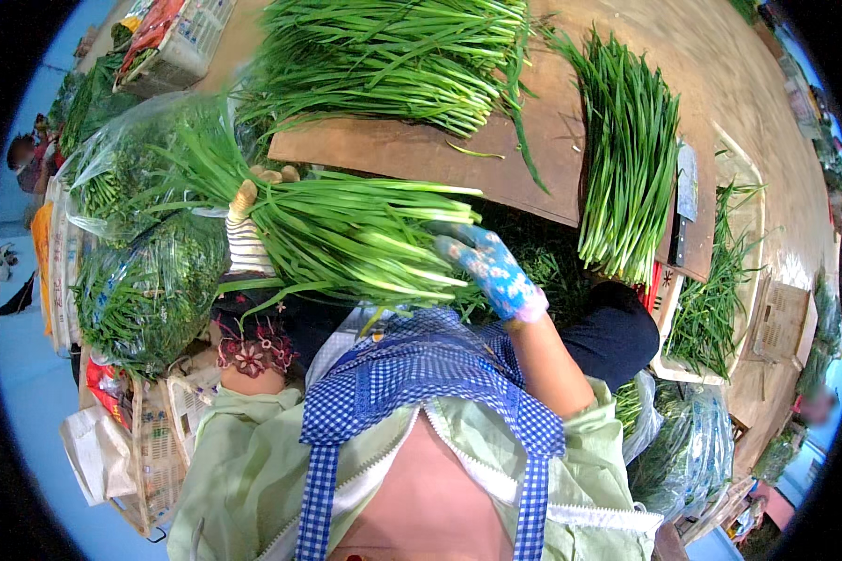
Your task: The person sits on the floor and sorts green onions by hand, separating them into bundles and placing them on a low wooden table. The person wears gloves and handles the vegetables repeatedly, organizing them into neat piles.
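My left hand point(252, 193), in a worn glove with a striped cuff, is closed around a bunch of garlic chives point(351, 231) held over my lap. The pale stem ends point right and the leaves spread left. My right hand point(488, 263), in a blue flowered glove, is at the stem ends with its fingers apart; its fingertips are partly hidden by stems, and whether they grip any I cannot tell. Beyond lies a large pile of chives point(393, 63) on a wooden board point(421, 151). Another bundle point(624, 154) lies on the right, beside a cleaver point(685, 189) with a black handle.
A white plastic crate point(754, 231) with loose chives stands right of the board. Plastic bags of greens point(147, 294) are on my left, more bagged greens point(687, 442) at lower right. Crates point(158, 449) stand at lower left and a filled one point(189, 56) at upper left. People are far off at both sides.
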Tool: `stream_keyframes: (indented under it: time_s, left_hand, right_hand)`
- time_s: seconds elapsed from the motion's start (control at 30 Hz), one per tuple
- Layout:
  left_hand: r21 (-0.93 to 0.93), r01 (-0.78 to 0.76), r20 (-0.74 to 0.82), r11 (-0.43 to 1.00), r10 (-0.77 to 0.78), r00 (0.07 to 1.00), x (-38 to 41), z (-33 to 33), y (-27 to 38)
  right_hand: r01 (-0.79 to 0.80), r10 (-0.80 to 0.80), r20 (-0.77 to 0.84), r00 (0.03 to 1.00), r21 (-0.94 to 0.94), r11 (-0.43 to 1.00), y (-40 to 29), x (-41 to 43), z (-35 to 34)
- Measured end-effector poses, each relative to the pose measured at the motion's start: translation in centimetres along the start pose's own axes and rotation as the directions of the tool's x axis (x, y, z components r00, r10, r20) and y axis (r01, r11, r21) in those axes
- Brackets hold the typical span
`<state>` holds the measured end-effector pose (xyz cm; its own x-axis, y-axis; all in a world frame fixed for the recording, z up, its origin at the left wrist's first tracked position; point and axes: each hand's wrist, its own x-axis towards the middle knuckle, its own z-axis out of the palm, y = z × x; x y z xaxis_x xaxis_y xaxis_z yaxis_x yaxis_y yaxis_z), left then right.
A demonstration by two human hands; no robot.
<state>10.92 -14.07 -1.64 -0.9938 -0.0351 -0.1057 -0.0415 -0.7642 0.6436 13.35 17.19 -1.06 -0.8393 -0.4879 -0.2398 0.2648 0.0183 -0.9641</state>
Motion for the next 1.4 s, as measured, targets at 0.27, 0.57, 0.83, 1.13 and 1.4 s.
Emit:
stream_keyframes:
  time_s: [0.27,0.57,0.83,1.13,1.4]
  left_hand:
    - [-0.016,0.141,0.051,0.990,-0.140,0.989,-1.0,4.1,-0.2]
    - [-0.086,0.064,0.102,0.994,-0.055,0.993,0.2,-1.1,1.0]
    - [-0.105,0.085,0.118,0.991,-0.072,0.990,-0.1,2.5,-0.1]
    - [0.073,-0.060,0.103,0.996,0.052,0.993,0.4,-0.9,2.4]
    - [0.074,-0.207,0.122,0.975,0.197,0.973,1.2,-2.6,1.7]
  right_hand:
    - [0.007,0.015,-0.078,0.997,0.265,0.964,2.6,1.7,0.8]
    - [-0.428,0.268,-0.449,0.852,-0.893,-0.137,4.9,-5.5,-6.0]
    - [0.003,-0.050,-0.223,0.973,-0.205,0.979,1.6,0.8,4.3]
    - [-0.053,0.196,-0.294,0.936,0.431,0.901,8.1,-3.6,-4.5]
    - [-0.169,0.169,-0.009,0.986,-0.109,0.980,0.2,-2.4,0.2]
